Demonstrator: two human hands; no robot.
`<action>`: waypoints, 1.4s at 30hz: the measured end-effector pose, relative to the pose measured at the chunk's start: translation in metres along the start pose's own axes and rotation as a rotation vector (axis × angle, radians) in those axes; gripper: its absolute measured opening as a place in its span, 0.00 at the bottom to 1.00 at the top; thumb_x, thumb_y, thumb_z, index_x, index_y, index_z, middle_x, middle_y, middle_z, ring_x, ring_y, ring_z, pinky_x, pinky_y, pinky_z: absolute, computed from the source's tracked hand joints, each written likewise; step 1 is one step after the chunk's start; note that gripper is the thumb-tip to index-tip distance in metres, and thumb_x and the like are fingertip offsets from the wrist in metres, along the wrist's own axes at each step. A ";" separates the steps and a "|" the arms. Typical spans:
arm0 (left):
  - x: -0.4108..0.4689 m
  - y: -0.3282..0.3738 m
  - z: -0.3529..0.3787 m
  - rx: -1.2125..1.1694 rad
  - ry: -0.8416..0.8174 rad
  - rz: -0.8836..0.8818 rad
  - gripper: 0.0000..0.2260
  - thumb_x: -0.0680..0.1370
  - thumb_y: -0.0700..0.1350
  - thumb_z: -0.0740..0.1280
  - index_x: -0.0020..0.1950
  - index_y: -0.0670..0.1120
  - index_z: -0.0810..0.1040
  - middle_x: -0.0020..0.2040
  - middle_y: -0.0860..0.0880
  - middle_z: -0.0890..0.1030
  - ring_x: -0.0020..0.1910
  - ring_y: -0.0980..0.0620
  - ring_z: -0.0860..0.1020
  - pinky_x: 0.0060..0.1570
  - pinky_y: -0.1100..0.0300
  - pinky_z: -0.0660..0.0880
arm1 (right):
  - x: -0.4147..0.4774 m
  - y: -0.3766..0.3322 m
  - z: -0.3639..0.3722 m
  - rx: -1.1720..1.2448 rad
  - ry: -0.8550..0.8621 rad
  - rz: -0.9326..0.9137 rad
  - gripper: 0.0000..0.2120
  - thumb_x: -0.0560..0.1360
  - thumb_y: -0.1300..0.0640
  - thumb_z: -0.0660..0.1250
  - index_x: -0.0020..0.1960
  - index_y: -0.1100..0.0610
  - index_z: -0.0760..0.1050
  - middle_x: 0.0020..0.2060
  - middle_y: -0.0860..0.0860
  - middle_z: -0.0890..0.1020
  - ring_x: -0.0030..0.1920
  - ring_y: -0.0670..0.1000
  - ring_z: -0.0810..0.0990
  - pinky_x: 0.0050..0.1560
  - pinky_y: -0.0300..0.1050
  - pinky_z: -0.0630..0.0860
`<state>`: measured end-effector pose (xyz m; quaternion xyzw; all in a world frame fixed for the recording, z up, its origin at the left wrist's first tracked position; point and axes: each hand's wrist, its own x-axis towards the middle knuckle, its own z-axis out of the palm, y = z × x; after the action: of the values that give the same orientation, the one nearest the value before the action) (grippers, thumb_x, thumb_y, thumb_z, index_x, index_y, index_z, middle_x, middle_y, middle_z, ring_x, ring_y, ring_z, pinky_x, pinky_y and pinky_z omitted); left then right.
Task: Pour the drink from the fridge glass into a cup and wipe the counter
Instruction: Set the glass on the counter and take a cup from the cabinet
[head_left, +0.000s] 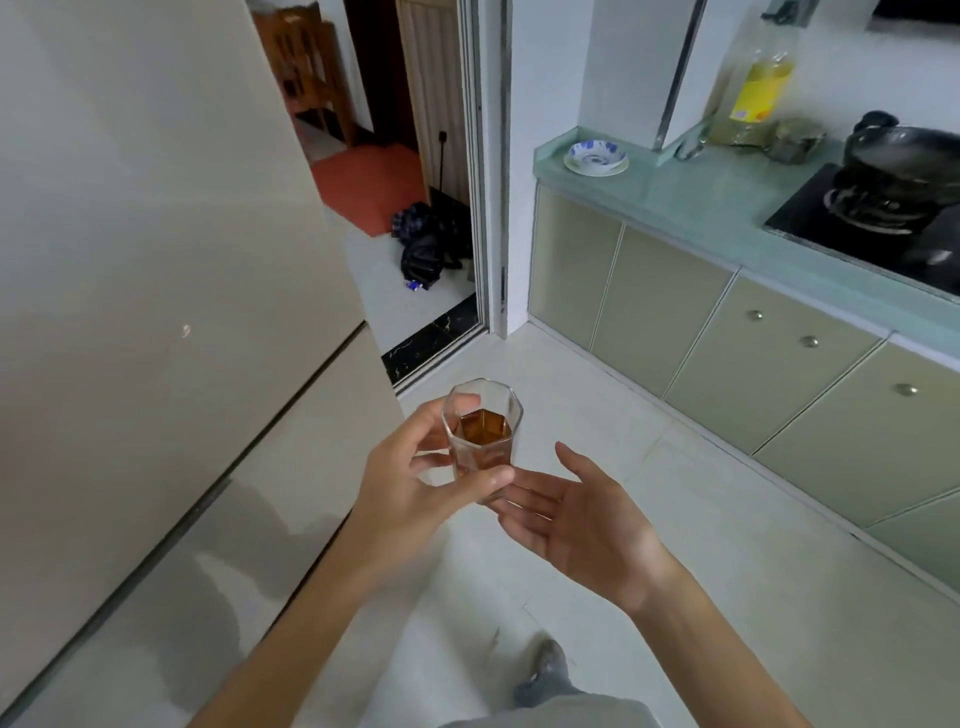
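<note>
The glass (482, 431) was held upright in mid-air over the floor (727, 545), just in front of the fridge (156, 260), whose doors were shut. It was grasped by the left hand (415, 478), thumb and fingers curled round its lower wall, and an amber drink was seen filling roughly the lower half. The right hand (576, 525) was held released, palm up and fingers straight, just beside and below the glass's base. Whether the fingertips touched the base could not be told.

The step in hand was judged to be the carrying of the glass to the counter (701, 208), with pouring and wiping not yet begun. The next move was thought to call for a level, steady carry, perhaps a handover to the waiting right hand. A cup would have to be found, since none could be made out.

The pale green counter ran along the right side above cabinet doors (675, 322). A blue-patterned bowl (596, 155) was set near its left end, an oil bottle (758, 93) at its back edge, and a dark wok (904, 150) on the hob (810, 218). Beyond an open doorway a red mat (369, 182) and a dark bundle (431, 244) were seen on the floor.
</note>
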<state>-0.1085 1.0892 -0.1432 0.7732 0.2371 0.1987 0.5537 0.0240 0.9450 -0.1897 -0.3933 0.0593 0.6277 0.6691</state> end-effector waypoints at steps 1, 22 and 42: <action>0.016 0.002 0.010 0.003 -0.027 0.005 0.25 0.68 0.45 0.80 0.63 0.54 0.78 0.55 0.56 0.84 0.54 0.51 0.83 0.59 0.56 0.79 | 0.003 -0.014 -0.008 0.014 0.009 -0.010 0.27 0.78 0.44 0.61 0.61 0.67 0.79 0.63 0.63 0.79 0.65 0.60 0.78 0.63 0.51 0.74; 0.372 -0.005 0.158 -0.047 -0.476 0.129 0.26 0.67 0.47 0.81 0.63 0.57 0.79 0.58 0.57 0.83 0.55 0.54 0.82 0.61 0.48 0.78 | 0.119 -0.260 -0.111 0.321 0.307 -0.334 0.27 0.79 0.46 0.60 0.63 0.69 0.76 0.61 0.64 0.80 0.63 0.60 0.79 0.65 0.51 0.73; 0.671 -0.027 0.263 -0.059 -0.706 0.142 0.27 0.68 0.44 0.81 0.64 0.53 0.78 0.63 0.54 0.79 0.60 0.55 0.81 0.62 0.50 0.78 | 0.272 -0.486 -0.178 0.465 0.496 -0.425 0.27 0.78 0.46 0.63 0.63 0.69 0.76 0.56 0.64 0.81 0.57 0.60 0.80 0.66 0.52 0.73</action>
<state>0.5801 1.2901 -0.2198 0.7925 -0.0291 -0.0360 0.6081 0.5842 1.1009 -0.2474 -0.3743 0.2770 0.3313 0.8206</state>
